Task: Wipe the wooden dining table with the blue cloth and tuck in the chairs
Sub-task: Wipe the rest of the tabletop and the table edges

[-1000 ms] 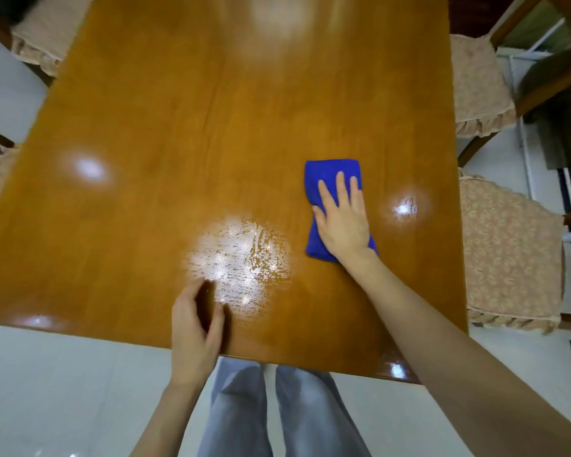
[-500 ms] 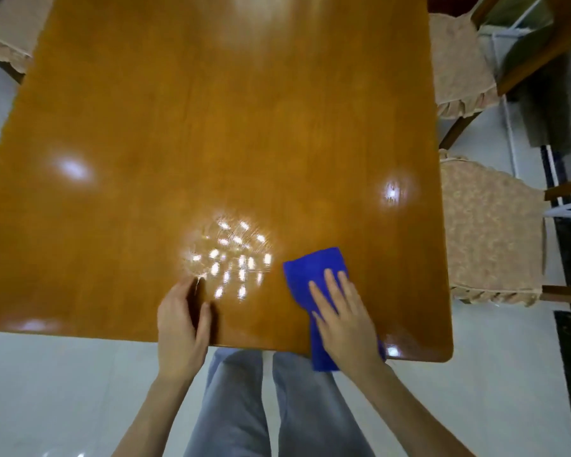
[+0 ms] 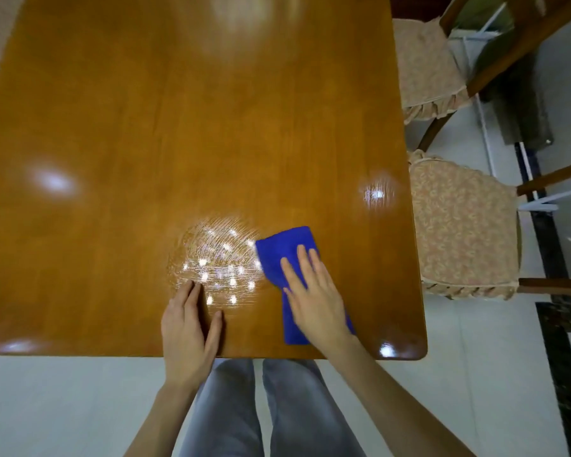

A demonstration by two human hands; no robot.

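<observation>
Two cushioned chairs (image 3: 465,232) stand to the right of the right hand (image 3: 317,301), their seats clear of the glossy wooden dining table (image 3: 178,127), on a pale tiled floor (image 3: 47,407). That hand presses flat, fingers straight, on the folded blue cloth (image 3: 277,255) by the table's near edge. Just left of the cloth glints a streaky sheen (image 3: 215,258), and the left hand (image 3: 188,338) lies flat on the wood at its near side.

The right hand (image 3: 315,301) lies palm down, fingers straight and slightly spread, pressing flat on the blue cloth (image 3: 277,255); its bare forearm runs back toward the lower right. The left hand (image 3: 187,334) rests flat on the counter (image 3: 112,159) at the near edge, fingers together, thumb held apart, wrist just off the edge
</observation>
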